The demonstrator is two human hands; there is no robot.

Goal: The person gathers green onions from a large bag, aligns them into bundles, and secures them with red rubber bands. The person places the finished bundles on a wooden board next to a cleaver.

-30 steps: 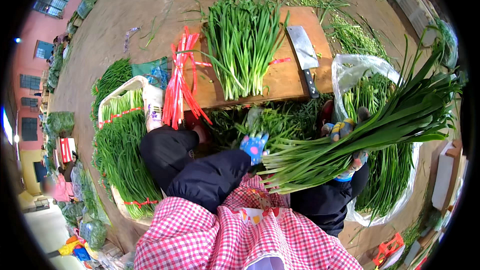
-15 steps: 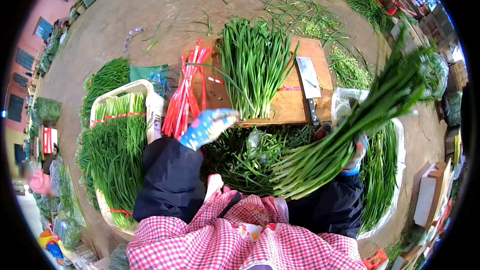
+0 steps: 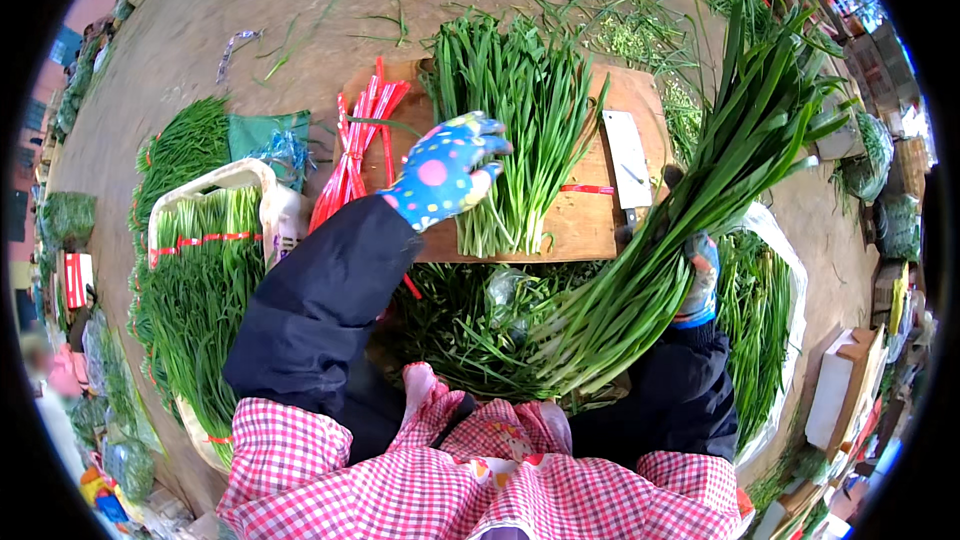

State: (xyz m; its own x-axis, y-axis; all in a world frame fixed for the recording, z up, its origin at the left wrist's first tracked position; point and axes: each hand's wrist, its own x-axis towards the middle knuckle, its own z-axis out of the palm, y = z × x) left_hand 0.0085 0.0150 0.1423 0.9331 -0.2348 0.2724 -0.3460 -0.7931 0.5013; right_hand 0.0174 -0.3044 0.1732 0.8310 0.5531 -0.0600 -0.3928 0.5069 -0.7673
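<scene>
A pile of garlic chives point(image 3: 510, 120) lies on a wooden cutting board point(image 3: 585, 225), leaves pointing away from me. My left hand point(image 3: 450, 172), in a blue dotted glove, is at the left side of this pile. Its fingers stretch toward the leaves and hold nothing. On the right, my gloved right hand point(image 3: 701, 280) grips a loose bunch of garlic chives point(image 3: 690, 210), tilted with the stem ends down toward my lap; the bunch hides some of the fingers. A cleaver point(image 3: 627, 155) rests on the board. Red-and-white tie strips point(image 3: 352, 155) lie in a heap at its left edge.
At left, a white basket point(image 3: 275, 202) holds tied chive bundles, with more stacked beside it. Another container point(image 3: 792, 285), plastic-lined, holds greens at right. Loose trimmings point(image 3: 470, 325) fill the space before my lap. Scraps point(image 3: 640, 30) litter the floor beyond the board.
My left hand has risen from the board's near left edge to the pile, its fingers reaching out. My right hand still grips its bunch, now held more upright. The view has shifted slightly.
</scene>
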